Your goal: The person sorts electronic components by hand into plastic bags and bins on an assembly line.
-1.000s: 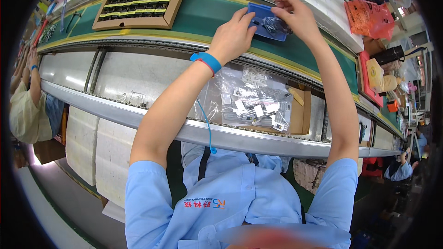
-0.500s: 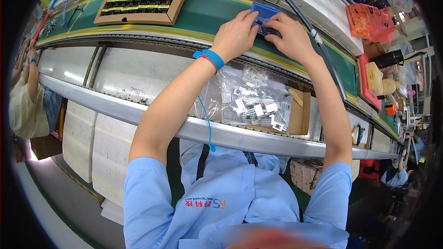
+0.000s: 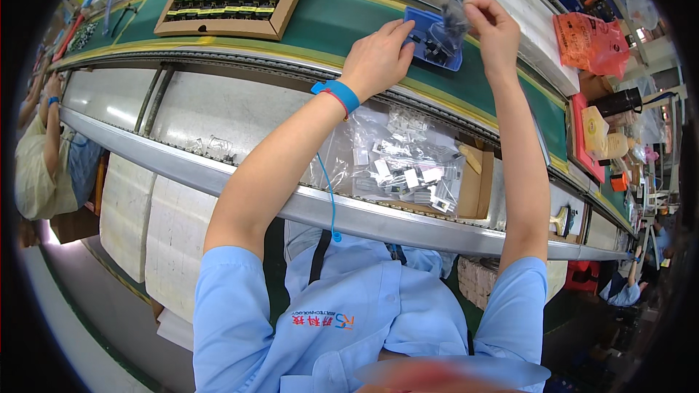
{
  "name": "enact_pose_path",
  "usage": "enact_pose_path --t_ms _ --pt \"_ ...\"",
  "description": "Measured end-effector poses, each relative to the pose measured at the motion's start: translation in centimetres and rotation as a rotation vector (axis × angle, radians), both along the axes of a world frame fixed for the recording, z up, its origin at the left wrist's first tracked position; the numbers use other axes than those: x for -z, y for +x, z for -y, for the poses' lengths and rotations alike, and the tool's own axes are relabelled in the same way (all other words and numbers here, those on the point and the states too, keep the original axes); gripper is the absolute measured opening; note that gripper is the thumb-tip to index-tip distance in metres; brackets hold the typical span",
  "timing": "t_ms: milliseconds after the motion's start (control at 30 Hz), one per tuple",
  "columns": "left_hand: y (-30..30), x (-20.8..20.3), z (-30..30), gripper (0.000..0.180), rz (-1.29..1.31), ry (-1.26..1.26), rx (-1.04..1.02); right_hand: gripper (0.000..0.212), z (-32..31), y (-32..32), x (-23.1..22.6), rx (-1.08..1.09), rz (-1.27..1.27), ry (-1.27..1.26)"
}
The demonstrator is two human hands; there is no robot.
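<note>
The blue tray (image 3: 421,17) rests on the green belt (image 3: 342,20), with small dark parts (image 3: 437,51) lying in it. The right hand (image 3: 496,33), at the tray's right rim, is closed to a pinch, thumb and forefinger gripping a clear bag (image 3: 455,22). The bag is over the tray's right side; its contents are too blurred to identify. The left hand (image 3: 380,57) is at the tray's left rim, half open, with thumb and forefinger apart; whether it grips the rim or a part cannot be told. A blue wristband (image 3: 345,97) is worn on that arm. Well left of the tray is a carton (image 3: 275,23) holding rows of black and yellow pieces. On the wearer's side of the tray, below the belt, are plastic bags of white parts (image 3: 411,167). Well right of the tray is an orange bag (image 3: 591,44).
</note>
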State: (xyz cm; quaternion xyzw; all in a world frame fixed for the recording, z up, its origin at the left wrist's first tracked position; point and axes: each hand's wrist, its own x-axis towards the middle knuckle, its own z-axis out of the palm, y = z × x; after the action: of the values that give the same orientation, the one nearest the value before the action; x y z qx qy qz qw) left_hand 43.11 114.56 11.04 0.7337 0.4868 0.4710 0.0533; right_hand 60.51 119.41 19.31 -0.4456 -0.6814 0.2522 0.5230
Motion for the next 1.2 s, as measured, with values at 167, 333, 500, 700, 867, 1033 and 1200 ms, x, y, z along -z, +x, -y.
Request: enact_pose_path --t_ms 167,333,500,700,867,1033,1200 --pt "0.0 -0.1 0.0 0.034 -0.001 -0.012 0.002 0.012 0.3 -0.2 -0.5 0.033 -0.048 0.182" --pt "-0.1 -1.0 -0.2 0.040 0.324 -0.291 0.034 0.012 0.8 0.0 -0.7 0.016 0.107 0.198" --pt "-0.9 -0.2 -2.4 0.041 0.543 -0.411 0.037 0.011 2.1 1.4 -0.9 0.048 0.043 0.238" --pt "-1.3 -2.9 -4.3 0.036 0.518 -0.812 0.147 0.009 7.0 7.5 0.6 0.027 -0.082 0.011" --pt "-1.6 -4.4 -6.0 0.018 0.523 -1.049 0.226 0.005 12.6 12.0 3.4 0.044 0.033 -0.028" --pt "0.2 -3.5 -4.1 0.015 0.551 -0.667 0.190 0.005 13.4 14.5 4.6 0.072 -0.115 -0.215" --pt "0.7 -3.0 -3.4 0.018 0.255 -0.353 0.052 0.003 13.7 13.9 3.6 0.019 0.136 -0.083"
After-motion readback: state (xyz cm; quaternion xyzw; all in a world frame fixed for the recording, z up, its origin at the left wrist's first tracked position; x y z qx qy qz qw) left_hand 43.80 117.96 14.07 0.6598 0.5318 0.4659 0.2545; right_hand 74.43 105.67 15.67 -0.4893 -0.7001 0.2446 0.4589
